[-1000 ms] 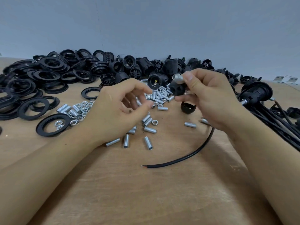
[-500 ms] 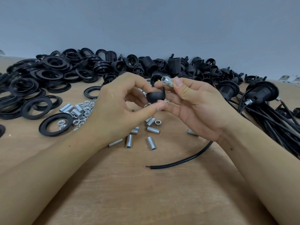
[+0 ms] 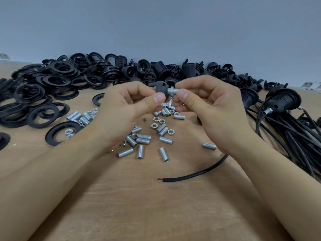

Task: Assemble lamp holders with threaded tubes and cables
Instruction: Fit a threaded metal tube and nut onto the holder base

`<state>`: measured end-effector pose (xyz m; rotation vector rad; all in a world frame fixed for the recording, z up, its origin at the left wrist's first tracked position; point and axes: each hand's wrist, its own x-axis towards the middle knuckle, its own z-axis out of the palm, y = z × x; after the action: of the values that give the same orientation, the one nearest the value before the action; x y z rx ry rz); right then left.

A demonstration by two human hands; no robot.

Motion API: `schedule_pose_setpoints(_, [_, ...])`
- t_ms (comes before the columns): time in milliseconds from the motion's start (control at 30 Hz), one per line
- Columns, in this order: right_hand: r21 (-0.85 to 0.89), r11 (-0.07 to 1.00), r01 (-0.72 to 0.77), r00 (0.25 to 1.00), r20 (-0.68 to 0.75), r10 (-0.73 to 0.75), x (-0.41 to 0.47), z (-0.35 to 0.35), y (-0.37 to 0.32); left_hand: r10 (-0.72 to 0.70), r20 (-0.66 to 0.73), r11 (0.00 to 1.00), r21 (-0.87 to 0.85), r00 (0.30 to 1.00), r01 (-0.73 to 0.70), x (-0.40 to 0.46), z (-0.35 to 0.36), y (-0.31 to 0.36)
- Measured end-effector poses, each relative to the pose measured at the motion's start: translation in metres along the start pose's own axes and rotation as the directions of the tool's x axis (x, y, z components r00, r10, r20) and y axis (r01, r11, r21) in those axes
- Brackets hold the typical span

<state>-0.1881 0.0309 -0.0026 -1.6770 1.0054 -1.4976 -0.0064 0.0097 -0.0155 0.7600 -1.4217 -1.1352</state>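
**Threading a tube into a holder cap**

Pinching a black lamp holder cap [image 3: 161,90] between thumb and curled fingers of the left hand [image 3: 125,110], dome end turned toward the other hand. Pinching a threaded tube [image 3: 172,91] between thumb and forefinger of the right hand [image 3: 212,108], one end meeting the cap's centre hole. Held up above the table [image 3: 156,206], level between both hands, probably so that tube and hole line up along one axis and the tube can be twisted in with the fingertips. Cannot tell how deep the thread sits; what looks like a nut rides on the tube just beside the cap.

Lying below and between the hands: loose tubes [image 3: 144,140] and nuts [image 3: 153,126], scattered close enough for a quick pick. Resting below the right wrist: a single black cable [image 3: 196,174], bare copper end pointing left, likely waiting to be fed through the tube once seated. Piled beyond the left hand: black rings [image 3: 57,79]. Heaped beyond both hands: more holder bodies [image 3: 161,68]. Stacked past the right hand: finished holders with cables [image 3: 283,103].
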Motion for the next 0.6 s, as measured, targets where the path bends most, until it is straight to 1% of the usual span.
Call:
schedule_pose_setpoints(67, [-0.042, 0.999, 0.014, 1.0, 0.011, -0.014, -0.001, 0.0003, -0.0003, 0.012, -0.008, 0.999, 0.03, 1.0, -0.012, -0.0008, -0.0002, 0.001])
schedule_pose_setpoints(167, [-0.099, 0.994, 0.048, 0.999, 0.013, -0.047, -0.0008, 0.0004, -0.0014, 0.072, -0.007, 0.984, 0.164, 0.997, -0.07, -0.0032, 0.0012, 0.004])
schedule_pose_setpoints(233, [-0.108, 0.993, 0.045, 0.999, 0.018, -0.044, -0.0005, -0.0004, -0.0019, 0.108, -0.004, 0.971, 0.215, 0.994, -0.104, -0.0046, 0.0023, 0.0052])
schedule_pose_setpoints(367, [-0.126, 0.992, 0.018, 1.0, 0.027, -0.015, -0.0016, -0.001, -0.0017, 0.136, 0.009, 0.961, 0.24, 0.991, -0.134, -0.0055, 0.0015, 0.0062])
schedule_pose_setpoints(533, [-0.232, 0.972, 0.041, 0.999, 0.03, -0.035, -0.0029, -0.0014, 0.0007, 0.142, 0.015, 0.956, 0.259, 0.99, -0.141, -0.0053, -0.0004, 0.0035])
schedule_pose_setpoints(567, [-0.259, 0.964, 0.062, 0.998, 0.028, -0.057, -0.0035, -0.0012, 0.0011, 0.125, 0.016, 0.965, 0.232, 0.992, -0.125, -0.0048, -0.0007, 0.0031])
schedule_pose_setpoints(600, [-0.286, 0.954, 0.094, 0.996, 0.028, -0.09, -0.0041, -0.0009, 0.0014, 0.094, 0.022, 0.981, 0.17, 0.995, -0.097, -0.0044, -0.0009, 0.0032])
